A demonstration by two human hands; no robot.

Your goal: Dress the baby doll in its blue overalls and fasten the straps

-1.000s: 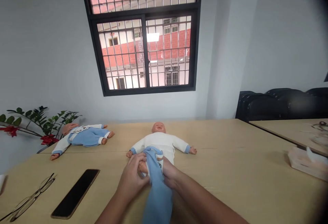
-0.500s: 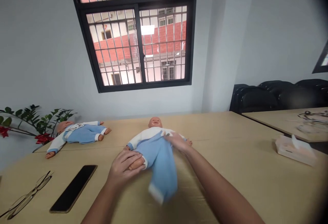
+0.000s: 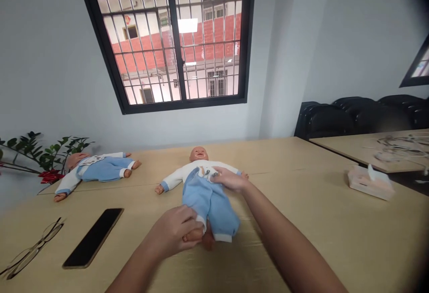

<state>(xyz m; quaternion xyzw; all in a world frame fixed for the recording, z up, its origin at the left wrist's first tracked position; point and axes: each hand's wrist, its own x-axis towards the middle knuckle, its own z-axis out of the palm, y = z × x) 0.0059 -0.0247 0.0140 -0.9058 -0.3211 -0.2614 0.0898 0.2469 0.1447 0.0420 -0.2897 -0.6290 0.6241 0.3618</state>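
Observation:
A baby doll (image 3: 199, 154) lies on its back on the table, head toward the wall, in a white top with blue cuffs. Blue overalls (image 3: 209, 194) with a patterned white bib cover its front and legs. My left hand (image 3: 177, 229) is closed round the foot that comes out of the white cuff on the left. At the bib's right edge, my right hand (image 3: 229, 179) grips the overalls, its fingertips partly hidden by cloth. The other trouser leg (image 3: 225, 223) lies to the right, with a bare foot (image 3: 208, 238) showing between the two legs.
A second doll (image 3: 103, 167) in matching clothes lies at the back left by a plant (image 3: 33, 159). Nearer are a phone (image 3: 94, 238) and eyeglasses (image 3: 36, 248). A tissue box (image 3: 370, 182) stands on the right. Black chairs (image 3: 335, 118) line the wall behind another table (image 3: 355, 143).
The loose trouser leg has swung from hanging forward to lying on the right. My left hand and the held foot have moved right and nearer. The view has tilted slightly down.

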